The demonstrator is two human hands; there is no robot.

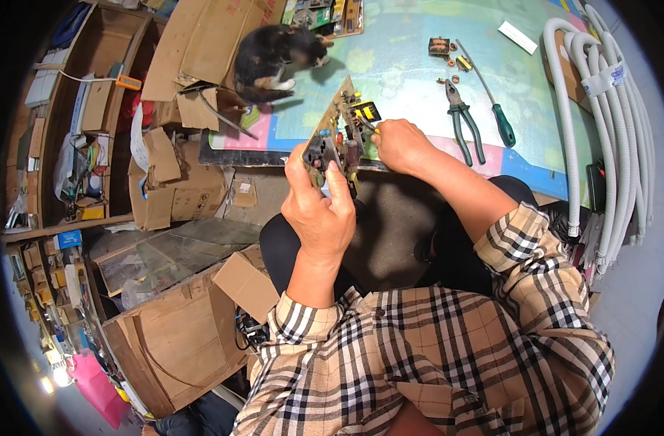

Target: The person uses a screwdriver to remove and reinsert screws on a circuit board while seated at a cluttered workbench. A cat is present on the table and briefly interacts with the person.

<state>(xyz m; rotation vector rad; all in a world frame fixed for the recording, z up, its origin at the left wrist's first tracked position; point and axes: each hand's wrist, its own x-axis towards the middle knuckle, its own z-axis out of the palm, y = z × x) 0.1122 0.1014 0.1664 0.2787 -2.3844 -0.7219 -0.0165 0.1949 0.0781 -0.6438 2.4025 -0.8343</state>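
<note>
Mid-frame, the left hand [315, 209] pinches a circuit board [338, 134] that the right hand [402, 147], its grip unclear, seems to be working on, the next move likely needing steadiness.

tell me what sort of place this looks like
Probably a small electronics workshop: the left hand holds a circuit board crowded with components, pliers and a green-handled screwdriver lie on the table, and wooden shelves on the left are crammed with odds and ends.
</note>
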